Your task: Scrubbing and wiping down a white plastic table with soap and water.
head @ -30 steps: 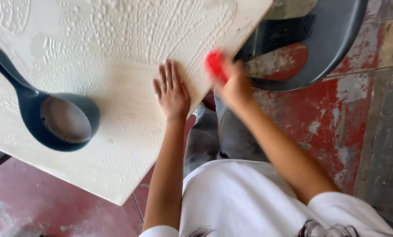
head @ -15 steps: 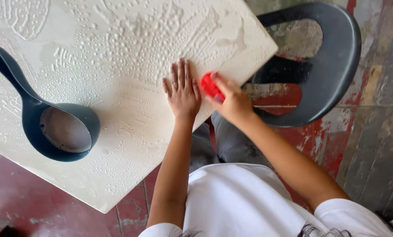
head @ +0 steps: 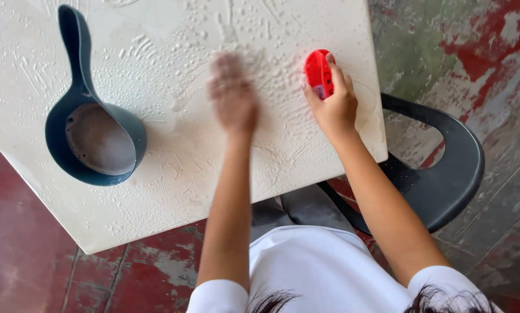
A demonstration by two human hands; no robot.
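White cloth: a white short-sleeved shirt (head: 323, 272) fills the near edge, with both bare forearms reaching away from it toward the table.
Dark chair: a black plastic chair (head: 451, 174) stands near right, partly tucked under the table's right corner, on a worn red and grey painted floor (head: 28, 261).
Table: a cream-white square plastic tabletop (head: 173, 191), wet and covered in foam and droplets, takes up the far left and centre.
Left hand: the left hand (head: 232, 98) lies palm down over the middle of the tabletop, forearm straight behind it; it is blurred by motion, so I cannot tell whether the fingers are spread or together.
Right hand: the right hand (head: 332, 101) sits near the table's right edge, wrist bent slightly left, fingers curled and pinching the red oval plastic scrubbing brush (head: 318, 72) from its near side, one fingertip over its right rim.
Brush: it rests flat on the tabletop, just right of the left hand and far of the right palm.
Dipper: a dark blue plastic water dipper with a long handle (head: 91, 133) sits on the table's left part, well apart from both hands, handle pointing far.
Change: half a second ago the left hand was sharp, flat, with fingers together beside the brush; now it is blurred and farther left of the brush, and the brush sits farther onto the table.
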